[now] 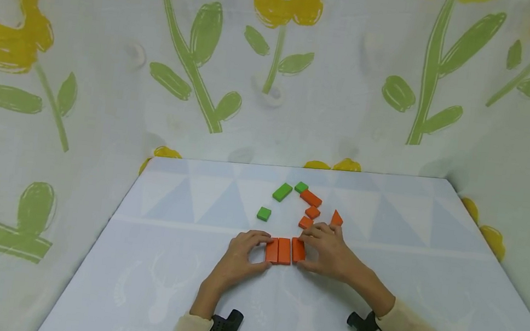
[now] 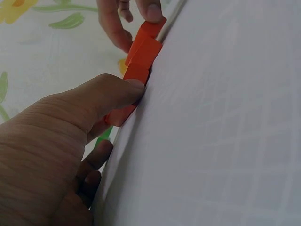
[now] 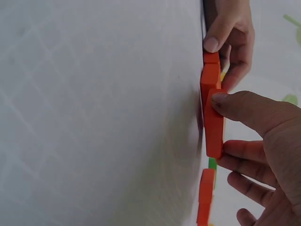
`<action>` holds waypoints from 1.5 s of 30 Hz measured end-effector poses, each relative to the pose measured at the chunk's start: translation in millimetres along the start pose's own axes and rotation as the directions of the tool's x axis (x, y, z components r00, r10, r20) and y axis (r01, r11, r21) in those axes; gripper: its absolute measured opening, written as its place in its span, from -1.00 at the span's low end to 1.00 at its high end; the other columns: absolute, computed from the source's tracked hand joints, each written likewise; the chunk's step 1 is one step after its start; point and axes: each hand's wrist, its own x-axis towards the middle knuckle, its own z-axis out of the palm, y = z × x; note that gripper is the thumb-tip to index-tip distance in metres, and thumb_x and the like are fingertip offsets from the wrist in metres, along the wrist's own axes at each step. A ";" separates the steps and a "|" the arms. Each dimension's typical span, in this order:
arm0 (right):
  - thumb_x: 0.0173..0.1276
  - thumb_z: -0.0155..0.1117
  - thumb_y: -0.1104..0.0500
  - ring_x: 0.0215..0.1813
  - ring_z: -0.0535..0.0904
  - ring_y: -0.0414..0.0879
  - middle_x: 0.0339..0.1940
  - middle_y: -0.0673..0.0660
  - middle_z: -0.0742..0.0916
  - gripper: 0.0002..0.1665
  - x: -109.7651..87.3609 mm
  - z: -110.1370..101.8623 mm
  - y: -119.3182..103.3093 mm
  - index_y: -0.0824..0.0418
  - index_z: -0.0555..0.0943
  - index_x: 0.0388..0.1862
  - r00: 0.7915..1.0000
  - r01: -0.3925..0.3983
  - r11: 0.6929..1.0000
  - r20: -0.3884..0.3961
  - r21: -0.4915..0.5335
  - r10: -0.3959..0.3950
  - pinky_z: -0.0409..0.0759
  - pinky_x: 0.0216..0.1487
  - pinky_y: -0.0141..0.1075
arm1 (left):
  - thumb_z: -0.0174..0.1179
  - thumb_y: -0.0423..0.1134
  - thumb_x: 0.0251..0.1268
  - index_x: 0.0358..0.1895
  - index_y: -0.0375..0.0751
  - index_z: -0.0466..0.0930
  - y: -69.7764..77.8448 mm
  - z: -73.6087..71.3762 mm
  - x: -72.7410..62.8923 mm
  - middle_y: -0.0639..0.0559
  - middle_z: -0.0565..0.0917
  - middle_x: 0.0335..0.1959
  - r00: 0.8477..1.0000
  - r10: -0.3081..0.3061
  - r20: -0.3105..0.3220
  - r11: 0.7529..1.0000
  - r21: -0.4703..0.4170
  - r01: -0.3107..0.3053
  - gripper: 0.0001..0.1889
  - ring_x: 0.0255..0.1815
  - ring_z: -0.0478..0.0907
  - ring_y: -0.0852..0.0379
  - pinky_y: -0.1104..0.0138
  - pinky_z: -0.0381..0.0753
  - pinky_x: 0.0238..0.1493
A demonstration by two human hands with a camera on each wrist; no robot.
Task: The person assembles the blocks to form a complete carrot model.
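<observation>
Three orange rectangular blocks lie side by side at mid-table in the head view. My left hand (image 1: 235, 259) grips the left orange block (image 1: 272, 251) at its two ends, thumb at the near end and fingers at the far end. Flush beside it is the middle orange block (image 1: 284, 251). My right hand (image 1: 333, 254) pinches the right orange block (image 1: 299, 251), which stands slightly tilted with a narrow gap to the middle one. In the right wrist view, the thumb presses the near end of that right block (image 3: 215, 129).
Behind the hands lie two small orange blocks (image 1: 312, 212), a long orange block (image 1: 311, 197) and an orange triangular block (image 1: 337, 218). Farther left are a long green block (image 1: 282, 192) and small green blocks (image 1: 264, 213). A flowered cloth (image 1: 334, 85) hangs behind the patterned table (image 1: 156, 284).
</observation>
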 end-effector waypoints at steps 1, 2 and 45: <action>0.01 0.64 -0.14 0.17 0.45 0.02 0.00 0.01 0.69 -0.37 -0.4 1.0 0.1 0.16 0.72 0.01 1.000 0.006 1.000 -0.004 0.006 -0.006 0.28 0.13 0.07 | 0.40 -0.05 0.21 0.28 0.09 0.56 -0.5 0.1 0.0 0.22 0.49 0.30 1.000 0.006 -0.001 1.000 -0.002 -0.006 -0.47 0.33 0.34 0.09 0.01 0.22 0.34; 0.01 0.64 -0.13 0.17 0.45 0.02 0.00 0.01 0.69 -0.37 -0.6 1.5 0.0 0.16 0.72 0.01 1.000 0.010 1.000 -0.006 0.010 -0.010 0.28 0.13 0.07 | 0.40 -0.05 0.21 0.28 0.09 0.56 -1.0 0.2 0.0 0.22 0.49 0.30 1.000 0.011 -0.002 1.000 -0.002 -0.011 -0.47 0.33 0.34 0.10 0.02 0.23 0.33; 0.24 0.46 0.28 0.26 0.42 0.12 0.12 0.11 0.71 -0.61 62.5 -9.8 61.6 0.16 0.70 0.07 0.955 -0.240 0.969 0.168 -0.049 0.245 0.16 0.27 0.25 | 0.40 -0.07 0.21 0.28 0.09 0.56 0.4 -0.2 -0.4 0.23 0.48 0.30 1.000 0.009 0.000 1.000 -0.006 -0.009 -0.47 0.32 0.34 0.11 0.01 0.22 0.34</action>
